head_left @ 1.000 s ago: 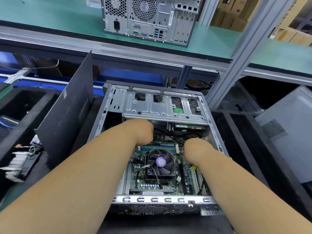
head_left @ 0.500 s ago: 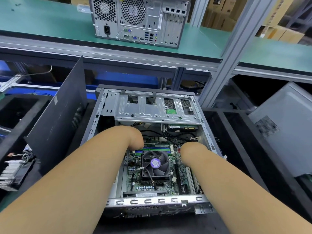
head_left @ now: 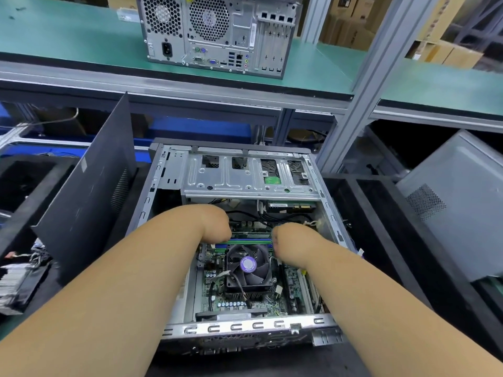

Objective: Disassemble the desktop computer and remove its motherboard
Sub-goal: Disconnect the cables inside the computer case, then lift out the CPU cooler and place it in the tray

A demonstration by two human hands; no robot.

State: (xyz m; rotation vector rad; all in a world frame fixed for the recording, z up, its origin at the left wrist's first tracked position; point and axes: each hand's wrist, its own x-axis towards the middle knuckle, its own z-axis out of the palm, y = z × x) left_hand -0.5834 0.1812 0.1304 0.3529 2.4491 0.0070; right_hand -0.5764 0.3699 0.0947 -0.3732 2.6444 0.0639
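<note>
The open desktop case (head_left: 245, 326) lies on its side in front of me. Inside it is the green motherboard (head_left: 215, 284) with a black CPU fan (head_left: 248, 265) on top. Just beyond the fan run the memory sticks (head_left: 250, 240). My left hand (head_left: 215, 224) reaches down at their left end and my right hand (head_left: 291, 238) at their right end. Both hands' fingers bend down into the case and are hidden, so what they touch cannot be made out. A silver drive cage (head_left: 245, 178) spans the far half of the case.
A dark side panel (head_left: 89, 191) leans upright left of the case. Loose parts and cables (head_left: 19, 278) lie further left. A grey case (head_left: 457, 200) stands at the right. On the green shelf above stands another computer (head_left: 217, 34), beside an aluminium post (head_left: 362, 85).
Both hands stay inside the case by the memory sticks and shift only slightly. My head has moved, so the whole case sits a little differently in view.
</note>
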